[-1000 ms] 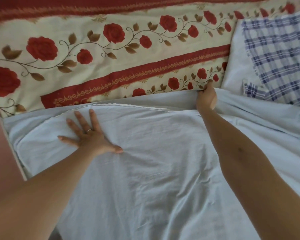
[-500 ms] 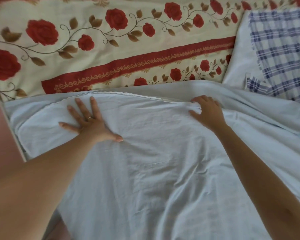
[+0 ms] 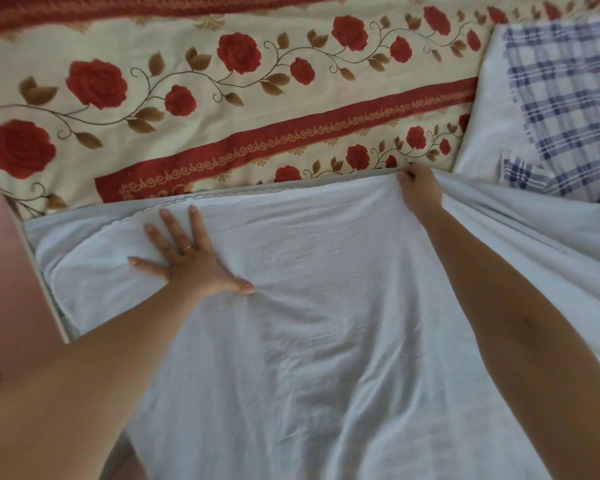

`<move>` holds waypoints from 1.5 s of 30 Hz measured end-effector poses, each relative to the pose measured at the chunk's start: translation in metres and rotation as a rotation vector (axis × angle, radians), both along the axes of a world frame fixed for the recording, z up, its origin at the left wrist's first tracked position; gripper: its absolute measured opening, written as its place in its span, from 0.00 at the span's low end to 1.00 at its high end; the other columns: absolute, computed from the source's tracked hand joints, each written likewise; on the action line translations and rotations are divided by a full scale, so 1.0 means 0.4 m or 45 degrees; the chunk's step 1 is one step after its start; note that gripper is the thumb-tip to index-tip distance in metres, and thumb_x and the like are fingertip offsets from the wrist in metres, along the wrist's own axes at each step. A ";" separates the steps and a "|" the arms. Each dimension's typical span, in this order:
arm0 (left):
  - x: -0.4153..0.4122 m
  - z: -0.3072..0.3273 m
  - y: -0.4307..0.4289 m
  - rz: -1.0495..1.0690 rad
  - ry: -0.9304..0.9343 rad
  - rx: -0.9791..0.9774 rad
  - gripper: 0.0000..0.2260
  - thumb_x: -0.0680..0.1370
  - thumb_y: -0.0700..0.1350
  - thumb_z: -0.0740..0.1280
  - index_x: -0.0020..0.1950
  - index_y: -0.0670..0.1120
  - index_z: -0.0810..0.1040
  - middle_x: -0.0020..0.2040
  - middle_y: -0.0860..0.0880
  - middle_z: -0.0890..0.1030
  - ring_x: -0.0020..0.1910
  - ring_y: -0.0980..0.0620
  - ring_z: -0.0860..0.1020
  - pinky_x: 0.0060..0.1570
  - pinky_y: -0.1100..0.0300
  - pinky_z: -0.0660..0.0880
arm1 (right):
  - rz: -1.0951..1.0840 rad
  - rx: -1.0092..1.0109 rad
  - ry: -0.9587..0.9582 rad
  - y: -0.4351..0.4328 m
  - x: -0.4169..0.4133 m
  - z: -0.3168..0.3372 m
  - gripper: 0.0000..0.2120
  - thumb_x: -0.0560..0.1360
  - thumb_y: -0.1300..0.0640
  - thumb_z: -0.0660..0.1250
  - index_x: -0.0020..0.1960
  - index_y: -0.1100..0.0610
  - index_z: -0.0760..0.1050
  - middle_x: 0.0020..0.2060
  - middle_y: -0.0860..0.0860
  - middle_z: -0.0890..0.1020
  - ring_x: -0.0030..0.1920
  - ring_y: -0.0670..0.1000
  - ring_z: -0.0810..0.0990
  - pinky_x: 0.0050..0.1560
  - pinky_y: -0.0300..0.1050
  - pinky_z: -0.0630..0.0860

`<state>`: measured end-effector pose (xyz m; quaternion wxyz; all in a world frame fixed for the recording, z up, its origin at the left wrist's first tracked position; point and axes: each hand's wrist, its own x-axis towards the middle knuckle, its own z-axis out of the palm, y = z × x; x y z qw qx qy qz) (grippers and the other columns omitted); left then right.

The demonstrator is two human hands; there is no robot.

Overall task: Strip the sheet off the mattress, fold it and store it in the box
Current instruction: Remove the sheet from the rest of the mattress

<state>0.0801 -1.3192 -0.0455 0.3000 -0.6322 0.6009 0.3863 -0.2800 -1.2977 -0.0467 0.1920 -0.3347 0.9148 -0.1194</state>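
At the far left there is a strip of pink surface (image 3: 0,271), beside the edge of the bed. One pale sheet (image 3: 326,323) lies across the near part of the bed and fills most of the view. At its left edge two layers show, the upper one with a small scalloped border, but if more layers are below I cannot tell.

Two bare arms reach forward over the sheet. The left hand (image 3: 187,261) lies flat on the sheet near its far left corner. Its palm is down, the fingers are straight and spread, and the thumb points to the right. It presses on the cloth and grasps nothing. One thin ring (image 3: 186,248) is on one finger.

Behind the sheet lies one bed cover (image 3: 222,109), cream with red roses and a dark red band.

The right hand (image 3: 420,192) is at the far edge of the sheet. Its fingers are curled and they grasp this edge, and tight folds run from it to the right.

At the far right, one blue checked cloth (image 3: 568,98) lies on the bed.
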 end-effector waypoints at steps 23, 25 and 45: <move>0.007 -0.015 0.006 -0.013 0.012 -0.074 0.75 0.47 0.71 0.76 0.60 0.52 0.12 0.64 0.41 0.16 0.67 0.35 0.22 0.60 0.25 0.36 | 0.251 -0.281 -0.023 0.049 0.228 -0.042 0.31 0.75 0.56 0.66 0.73 0.59 0.57 0.71 0.58 0.57 0.65 0.53 0.68 0.66 0.52 0.70; 0.006 -0.020 0.005 -0.022 0.014 -0.079 0.75 0.47 0.71 0.76 0.60 0.52 0.13 0.63 0.41 0.16 0.66 0.35 0.22 0.59 0.25 0.36 | 0.651 -0.163 0.064 0.158 0.366 -0.061 0.31 0.77 0.44 0.59 0.75 0.57 0.56 0.74 0.58 0.58 0.73 0.59 0.61 0.71 0.64 0.60; 0.096 -0.074 0.339 -0.388 0.387 -0.841 0.31 0.79 0.60 0.54 0.78 0.51 0.47 0.78 0.46 0.41 0.76 0.49 0.40 0.67 0.34 0.35 | 0.891 0.029 0.392 0.796 0.626 -0.132 0.26 0.78 0.47 0.52 0.76 0.51 0.61 0.74 0.50 0.64 0.72 0.52 0.66 0.73 0.52 0.55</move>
